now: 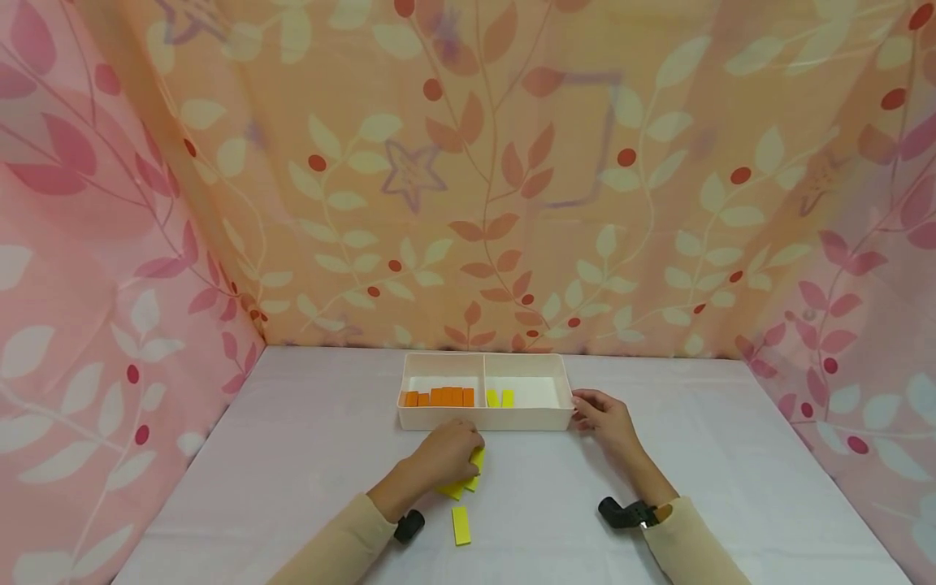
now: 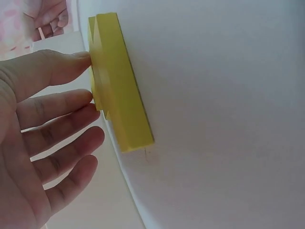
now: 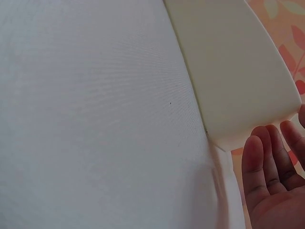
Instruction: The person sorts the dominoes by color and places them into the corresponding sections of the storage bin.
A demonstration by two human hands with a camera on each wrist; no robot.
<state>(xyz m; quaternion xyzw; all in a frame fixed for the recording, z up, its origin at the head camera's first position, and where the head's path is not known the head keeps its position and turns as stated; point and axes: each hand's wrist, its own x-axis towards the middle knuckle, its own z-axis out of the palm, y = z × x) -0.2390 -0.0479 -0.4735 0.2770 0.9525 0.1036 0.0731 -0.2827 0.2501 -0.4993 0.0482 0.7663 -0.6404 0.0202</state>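
Note:
My left hand [image 1: 448,455] is in front of the box, pinching a yellow block [image 1: 478,460] between thumb and fingertips. In the left wrist view the thumb and index finger meet the edge of the thin yellow block [image 2: 96,71]; a longer yellow block [image 2: 125,95] lies right behind it. More yellow blocks [image 1: 451,492] show partly under the hand. One yellow block [image 1: 461,526] lies apart, closer to me. My right hand [image 1: 607,418] touches the right end of the white two-compartment box [image 1: 448,419], fingers fairly straight against the end wall [image 3: 248,126].
Several orange blocks [image 1: 446,396] stand along the front wall of the box's left compartment. Two yellow blocks [image 1: 508,399] stand in the right compartment, beside the divider [image 1: 484,382]. A white cloth covers the table [image 1: 292,439]. A patterned curtain [image 1: 483,268] rises behind it.

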